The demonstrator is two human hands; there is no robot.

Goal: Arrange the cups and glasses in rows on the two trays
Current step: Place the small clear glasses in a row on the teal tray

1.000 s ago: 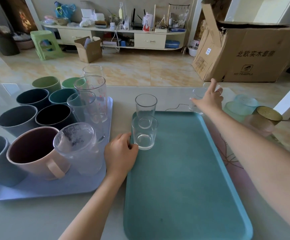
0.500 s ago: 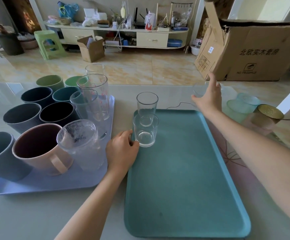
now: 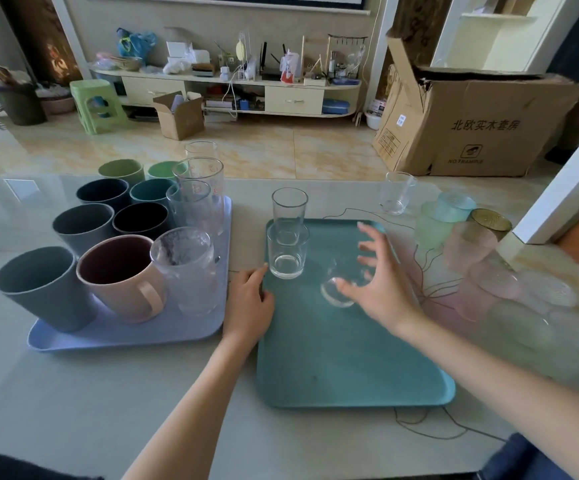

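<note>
The teal tray (image 3: 350,368) lies in the middle of the table with two clear glasses at its far left corner, one (image 3: 287,252) in front of the other (image 3: 289,209). My right hand (image 3: 381,289) hovers over the tray's far half, fingers curved around a blurred clear glass (image 3: 338,289) just right of the front glass. My left hand (image 3: 250,306) grips the tray's left rim. The lilac tray (image 3: 125,336) on the left carries several coloured cups, a pink mug (image 3: 122,275) and several clear and frosted glasses in rows.
One clear glass (image 3: 397,194) stands on the table beyond the teal tray's far right corner. Several tinted and frosted glasses (image 3: 468,244) crowd the table's right side. A thin cord (image 3: 419,433) loops near the tray's front. A large cardboard box (image 3: 471,126) stands on the floor behind.
My right hand has come back from the far right of the table with a clear glass and now holds it over the teal tray. The left hand has stayed at the tray's rim.
</note>
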